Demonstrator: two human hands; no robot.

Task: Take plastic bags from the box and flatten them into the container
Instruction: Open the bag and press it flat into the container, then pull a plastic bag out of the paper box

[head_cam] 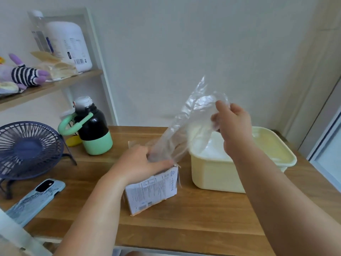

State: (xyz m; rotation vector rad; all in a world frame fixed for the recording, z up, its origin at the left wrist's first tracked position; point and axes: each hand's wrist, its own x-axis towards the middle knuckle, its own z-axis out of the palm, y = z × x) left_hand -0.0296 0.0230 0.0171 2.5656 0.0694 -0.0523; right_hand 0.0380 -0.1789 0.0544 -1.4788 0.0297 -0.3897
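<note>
Table (203, 220): carries the container (212, 174), with the box (153, 189) just to its left. Bag (184, 130): long axis slants from the box mouth up-right over the container's near-left rim. Left hand (140, 163) grips the box top. Right hand (234, 124), nearer the container, pinches the bag's upper end.
</note>
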